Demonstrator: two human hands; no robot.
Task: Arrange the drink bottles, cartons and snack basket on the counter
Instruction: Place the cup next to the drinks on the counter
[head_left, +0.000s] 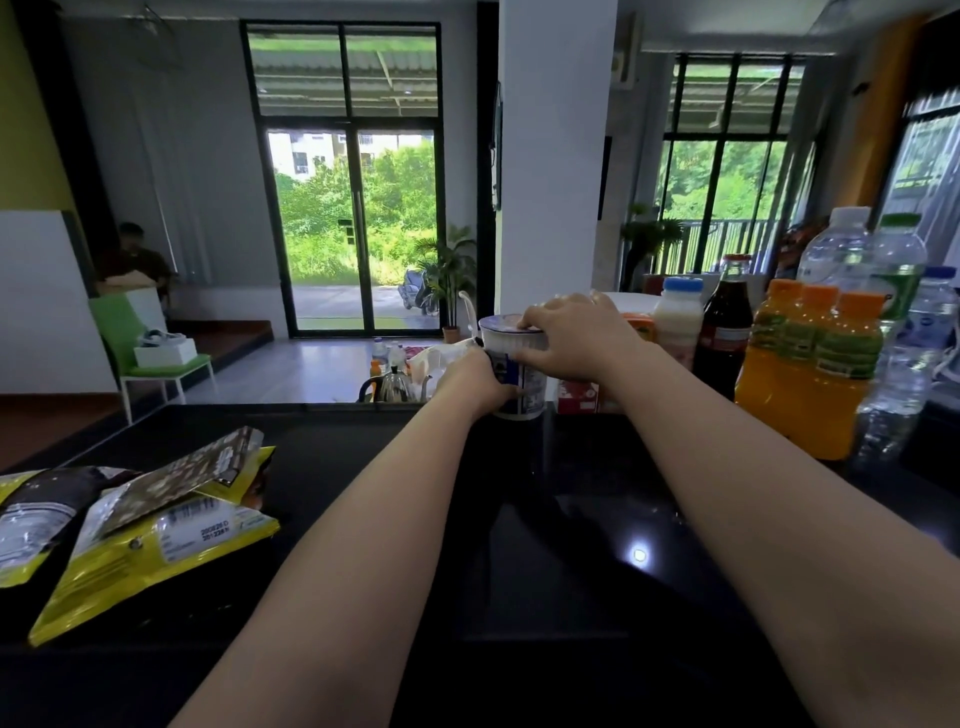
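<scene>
A white and blue cup-shaped container (514, 348) stands at the far edge of the black counter (571, 519). My left hand (475, 382) grips its lower side. My right hand (576, 335) holds its rim and top from the right. To the right stand a white milk bottle (678, 317), a dark soda bottle (727, 327), a pack of orange juice bottles (810, 364) and clear water bottles (878, 270). A red carton (576, 395) sits behind my right wrist, partly hidden.
Yellow and black snack bags (130, 519) lie on the counter at the left. Beyond the counter's far edge a kettle (392, 387) and small items sit lower down. A white pillar (545, 156) rises behind the container. A person sits far left by a green chair (156, 358).
</scene>
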